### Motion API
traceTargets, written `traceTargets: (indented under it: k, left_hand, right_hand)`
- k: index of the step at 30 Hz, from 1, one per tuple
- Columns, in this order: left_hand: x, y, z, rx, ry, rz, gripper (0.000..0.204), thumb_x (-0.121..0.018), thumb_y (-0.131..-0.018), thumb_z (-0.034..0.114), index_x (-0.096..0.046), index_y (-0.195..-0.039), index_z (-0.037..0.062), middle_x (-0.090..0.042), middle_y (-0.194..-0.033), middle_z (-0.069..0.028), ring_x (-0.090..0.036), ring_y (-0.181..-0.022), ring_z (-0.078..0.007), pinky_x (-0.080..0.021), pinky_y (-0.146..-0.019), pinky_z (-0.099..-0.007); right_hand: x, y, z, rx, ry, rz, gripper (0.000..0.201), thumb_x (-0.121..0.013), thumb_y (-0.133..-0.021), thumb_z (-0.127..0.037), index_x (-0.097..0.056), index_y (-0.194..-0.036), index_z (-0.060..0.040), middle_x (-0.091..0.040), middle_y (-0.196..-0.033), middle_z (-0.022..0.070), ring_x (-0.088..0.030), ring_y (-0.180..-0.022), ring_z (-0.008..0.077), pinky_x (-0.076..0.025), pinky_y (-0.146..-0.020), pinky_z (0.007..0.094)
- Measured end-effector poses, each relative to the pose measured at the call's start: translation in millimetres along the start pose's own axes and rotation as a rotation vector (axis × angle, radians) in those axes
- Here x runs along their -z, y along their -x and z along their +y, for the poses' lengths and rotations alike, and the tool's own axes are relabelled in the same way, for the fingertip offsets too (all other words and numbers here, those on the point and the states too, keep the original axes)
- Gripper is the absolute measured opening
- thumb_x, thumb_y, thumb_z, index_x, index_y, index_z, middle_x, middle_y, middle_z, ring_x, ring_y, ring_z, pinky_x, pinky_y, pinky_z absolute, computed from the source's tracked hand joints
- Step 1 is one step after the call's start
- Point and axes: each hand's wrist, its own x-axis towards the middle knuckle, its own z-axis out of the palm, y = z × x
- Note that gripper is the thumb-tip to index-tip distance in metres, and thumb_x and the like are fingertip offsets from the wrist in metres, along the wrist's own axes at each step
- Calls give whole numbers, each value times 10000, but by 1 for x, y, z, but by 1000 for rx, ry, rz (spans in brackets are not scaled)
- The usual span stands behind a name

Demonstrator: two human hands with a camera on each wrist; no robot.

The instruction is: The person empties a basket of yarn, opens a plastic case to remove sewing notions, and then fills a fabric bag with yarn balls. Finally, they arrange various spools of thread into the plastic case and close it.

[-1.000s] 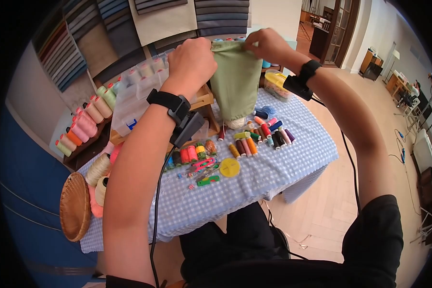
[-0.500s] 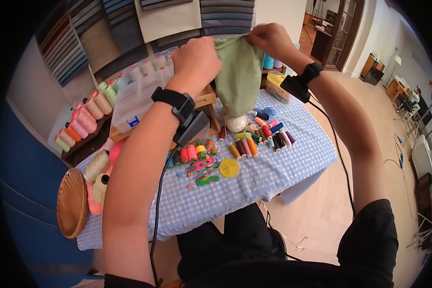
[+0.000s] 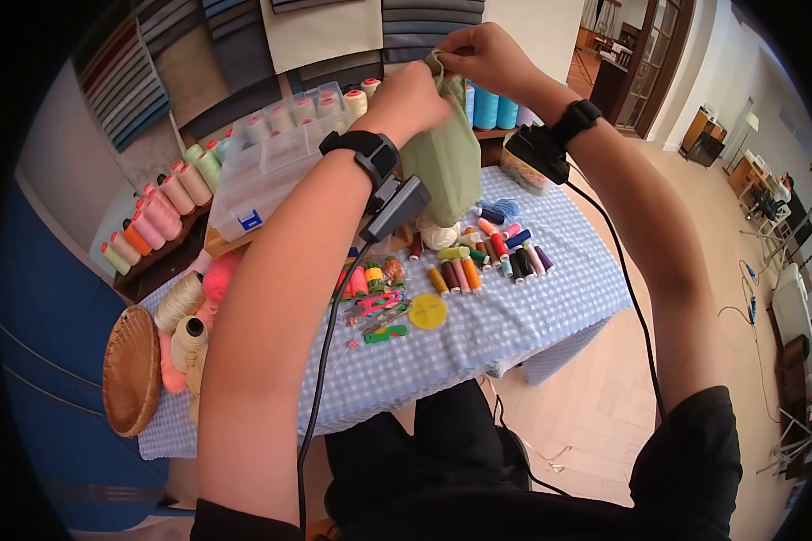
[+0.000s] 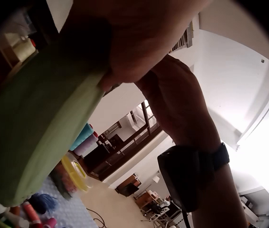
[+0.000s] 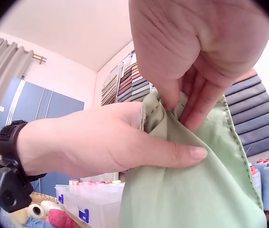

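A light green cloth pouch (image 3: pixel 449 167) hangs from both raised hands above the back of the table. Dark running stitches follow its edges in the right wrist view. My left hand (image 3: pixel 409 101) grips the upper part, its thumb (image 5: pixel 184 154) lying across the fabric. At the top edge my right hand (image 3: pixel 492 61) pinches the bunched cloth between thumb and fingers, right beside the left hand. In the left wrist view the pouch (image 4: pixel 39 128) drapes down in a rounded shape. Beneath its lower end sits a white yarn ball (image 3: pixel 438 234), partly covered.
Several small thread spools (image 3: pixel 460 276) lie on the checked tablecloth (image 3: pixel 514 329). Nearer are a yellow disc (image 3: pixel 427 312), pink-handled scissors (image 3: pixel 381 303) and a green tool (image 3: pixel 386 334). A clear plastic case (image 3: pixel 262 185) stands left, a wicker basket (image 3: pixel 132 371) at the left edge.
Both hands have come together; the pouch's top, earlier stretched between them, is now bunched. The right hand moved left and up, the left hand right, and the pouch turned more edge-on.
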Motion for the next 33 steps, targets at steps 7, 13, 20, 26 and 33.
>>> traceTargets:
  k: [7, 13, 20, 26, 33]
  left_hand:
    - [-12, -14, -26, -120, -80, 128, 284, -665, -860, 145, -717, -1082, -25, -707, -1063, -292, -670, -1061, -446, -534, -942, -489]
    - [-5, -22, -22, 30, 183, 148, 309, -664, -935, 213, -699, -1108, -41, -713, -1086, -266, -691, -1027, -422, -535, -899, -467]
    - [17, 0, 1, 337, 812, -73, 374, -498, -1040, 170, -532, -1268, -124, -640, -1200, -222, -671, -1055, -322, -552, -861, -442]
    - [12, -7, -2, 406, 1037, -135, 364, -542, -1037, 260, -618, -1200, -56, -691, -1154, -169, -699, -1017, -258, -571, -851, -412]
    - [-4, -18, -14, 240, 403, -248, 439, -823, -850, 165, -654, -1164, -92, -724, -1055, -154, -725, -907, -194, -591, -760, -331]
  right_hand:
    - [-30, 59, 74, -256, -160, 219, 354, -721, -846, -118, -695, -1171, 18, -736, -865, 95, -728, -749, 175, -572, -658, 329]
    - [-83, 132, 97, -555, -503, -368, 875, -873, -746, -188, -442, -1472, 42, -583, -1415, 183, -619, -1219, 256, -582, -899, 361]
    - [-116, 123, 85, -778, -1190, -116, 463, -688, -950, -158, -534, -1361, -14, -628, -1257, 114, -650, -1129, 236, -591, -927, 407]
    - [-123, 125, 96, -822, -1494, -201, 483, -568, -1027, -413, -575, -1316, -26, -634, -1249, 101, -669, -1106, 244, -610, -913, 414]
    - [-123, 145, 105, -726, -1698, -5, 492, -583, -1019, -388, -559, -1367, -40, -657, -1284, 113, -691, -1111, 247, -592, -958, 433]
